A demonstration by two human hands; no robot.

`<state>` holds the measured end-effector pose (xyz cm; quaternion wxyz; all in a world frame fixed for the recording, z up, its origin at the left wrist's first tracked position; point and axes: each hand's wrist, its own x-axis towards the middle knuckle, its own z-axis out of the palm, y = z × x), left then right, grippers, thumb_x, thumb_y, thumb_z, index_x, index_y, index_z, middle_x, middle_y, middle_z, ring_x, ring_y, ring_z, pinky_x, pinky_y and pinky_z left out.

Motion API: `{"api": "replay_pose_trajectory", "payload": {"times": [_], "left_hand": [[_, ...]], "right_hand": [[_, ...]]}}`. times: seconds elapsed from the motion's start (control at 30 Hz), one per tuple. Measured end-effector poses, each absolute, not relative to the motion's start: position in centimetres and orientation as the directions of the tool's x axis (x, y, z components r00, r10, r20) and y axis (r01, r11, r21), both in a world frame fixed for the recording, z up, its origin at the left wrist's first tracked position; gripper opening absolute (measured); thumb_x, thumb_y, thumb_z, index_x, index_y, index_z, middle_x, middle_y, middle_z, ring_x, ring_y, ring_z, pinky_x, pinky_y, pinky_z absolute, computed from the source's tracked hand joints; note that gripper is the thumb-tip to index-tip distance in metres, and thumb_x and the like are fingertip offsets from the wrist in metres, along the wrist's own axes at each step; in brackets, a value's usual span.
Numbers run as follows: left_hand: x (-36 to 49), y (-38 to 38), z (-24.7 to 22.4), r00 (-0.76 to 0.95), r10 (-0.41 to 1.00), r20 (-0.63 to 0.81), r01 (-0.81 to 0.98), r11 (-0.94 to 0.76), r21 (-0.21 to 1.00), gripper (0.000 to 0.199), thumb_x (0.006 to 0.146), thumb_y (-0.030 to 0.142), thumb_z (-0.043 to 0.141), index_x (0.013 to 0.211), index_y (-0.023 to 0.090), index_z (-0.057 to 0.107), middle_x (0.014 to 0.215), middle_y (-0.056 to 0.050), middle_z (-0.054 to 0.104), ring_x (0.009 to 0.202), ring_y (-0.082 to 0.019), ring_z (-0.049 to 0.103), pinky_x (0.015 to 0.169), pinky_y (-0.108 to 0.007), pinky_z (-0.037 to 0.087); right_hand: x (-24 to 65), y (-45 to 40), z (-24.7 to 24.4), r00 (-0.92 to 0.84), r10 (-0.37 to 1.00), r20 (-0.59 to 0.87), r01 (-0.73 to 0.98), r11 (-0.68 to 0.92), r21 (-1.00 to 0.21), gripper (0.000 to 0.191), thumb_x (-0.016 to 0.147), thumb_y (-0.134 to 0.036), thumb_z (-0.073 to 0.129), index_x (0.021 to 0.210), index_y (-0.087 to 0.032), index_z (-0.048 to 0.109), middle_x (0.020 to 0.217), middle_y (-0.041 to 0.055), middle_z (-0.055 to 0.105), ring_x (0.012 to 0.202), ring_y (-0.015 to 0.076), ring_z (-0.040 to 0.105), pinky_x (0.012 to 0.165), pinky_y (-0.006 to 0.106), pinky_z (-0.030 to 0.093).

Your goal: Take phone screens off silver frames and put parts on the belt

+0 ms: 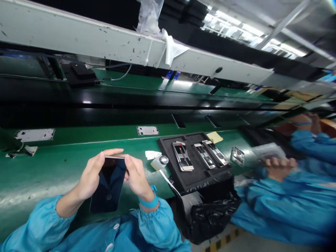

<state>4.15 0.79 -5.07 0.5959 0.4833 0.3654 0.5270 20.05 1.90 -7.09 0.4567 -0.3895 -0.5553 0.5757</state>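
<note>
Green workbench [47,171]: black smartphone [108,185] gripped between left hand [90,171], right hand [138,176].

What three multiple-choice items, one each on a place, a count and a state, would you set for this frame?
1. Where is the black foam tray relative to the person's hands?
A) To their right in view
B) To their left in view
C) Beneath them

2. How many phones lie in the tray?
A) One
B) Three
C) Five

3. What state is the screen of the phone held in the left hand and right hand?
A) Brightly lit
B) Dark
C) Hidden under the tray

1: A, the tray sits beyond the right hand.
2: B, three lie side by side in it.
3: B, the glass shows no lit display.
</note>
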Motion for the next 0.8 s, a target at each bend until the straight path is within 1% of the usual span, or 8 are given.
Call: {"api": "replay_pose_trajectory", "payload": {"times": [0.17,0.27,0.37,0.43,0.5,0.57,0.63,0.8], "left_hand": [[4.5,0.0,-5.4,0.102,0.950,0.295,-0.026,-0.294,0.955,0.048,0.106,0.057,0.053,0.117,0.021,0.082,0.117,-0.009,0.083,0.104,-0.024,0.080,0.093,-0.031,0.063],[5.0,0.6,-6.1,0.085,0.935,0.345,0.101,-0.353,0.930,0.046,0.104,0.057,0.057,0.108,0.019,0.083,0.114,-0.011,0.083,0.108,-0.025,0.079,0.096,-0.030,0.062],[4.8,1.8,-6.2,0.055,0.949,0.310,0.076,-0.313,0.947,0.050,0.101,0.062,0.060,0.102,0.018,0.083,0.107,-0.012,0.083,0.101,-0.027,0.080,0.091,-0.032,0.064],[4.1,2.7,-5.6,-0.028,0.973,0.230,-0.070,-0.231,0.970,0.049,0.098,0.065,0.062,0.102,0.019,0.080,0.100,-0.011,0.084,0.088,-0.027,0.081,0.079,-0.036,0.067],[3.3,3.7,-4.5,-0.110,0.987,0.114,-0.278,-0.141,0.950,0.045,0.099,0.064,0.061,0.104,0.021,0.075,0.094,-0.010,0.083,0.074,-0.027,0.080,0.067,-0.039,0.068],[2.5,4.4,-3.5,-0.143,0.989,0.030,-0.421,-0.089,0.903,0.042,0.101,0.060,0.058,0.106,0.020,0.070,0.091,-0.012,0.083,0.068,-0.028,0.079,0.061,-0.042,0.068],[2.3,4.8,-2.9,-0.195,0.981,0.022,-0.467,-0.113,0.877,0.043,0.103,0.059,0.054,0.106,0.018,0.069,0.090,-0.013,0.083,0.068,-0.027,0.079,0.060,-0.041,0.068],[3.4,4.8,-2.3,-0.341,0.932,0.121,-0.383,-0.256,0.888,0.058,0.100,0.072,0.052,0.103,0.018,0.071,0.086,-0.010,0.082,0.069,-0.027,0.078,0.062,-0.041,0.069]], "right_hand": [[20.4,1.5,-5.9,-0.278,0.945,0.173,-0.051,0.165,-0.985,0.071,0.096,-0.082,0.051,0.063,-0.019,0.057,0.051,-0.0049,0.040,0.047,0.0090,0.036,0.045,0.024,0.028],[20.3,2.6,-6.4,-0.232,0.956,0.179,-0.061,0.170,-0.984,0.070,0.089,-0.083,0.062,0.061,-0.018,0.058,0.057,-0.0041,0.039,0.055,0.0098,0.033,0.049,0.025,0.028],[20.3,2.8,-7.9,-0.249,0.958,0.141,-0.152,0.105,-0.983,0.075,0.093,-0.088,0.049,0.084,-0.017,0.072,0.065,-0.0019,0.047,0.060,0.0127,0.041,0.055,0.026,0.038],[20.4,2.2,-9.0,-0.317,0.939,0.133,-0.170,0.082,-0.982,0.081,0.095,-0.089,0.039,0.115,-0.018,0.073,0.077,0.0012,0.057,0.069,0.0156,0.052,0.067,0.029,0.049],[20.5,1.2,-9.9,-0.433,0.892,0.130,-0.077,0.107,-0.991,0.081,0.098,-0.087,0.036,0.125,-0.018,0.069,0.086,0.0039,0.064,0.078,0.0180,0.060,0.079,0.032,0.054],[20.4,0.6,-10.5,-0.546,0.831,0.107,0.010,0.133,-0.991,0.079,0.099,-0.086,0.033,0.100,-0.017,0.071,0.080,0.0042,0.066,0.077,0.0186,0.064,0.079,0.032,0.055],[20.2,0.6,-10.9,-0.608,0.790,0.079,0.031,0.123,-0.992,0.080,0.099,-0.087,0.031,0.074,-0.018,0.064,0.065,0.0024,0.063,0.065,0.0166,0.063,0.070,0.029,0.053],[19.5,2.5,-11.6,-0.608,0.794,0.027,-0.026,0.015,-1.000,0.078,0.086,-0.094,0.048,0.057,-0.022,0.056,0.047,-0.0030,0.051,0.043,0.0109,0.048,0.048,0.024,0.042]]}}
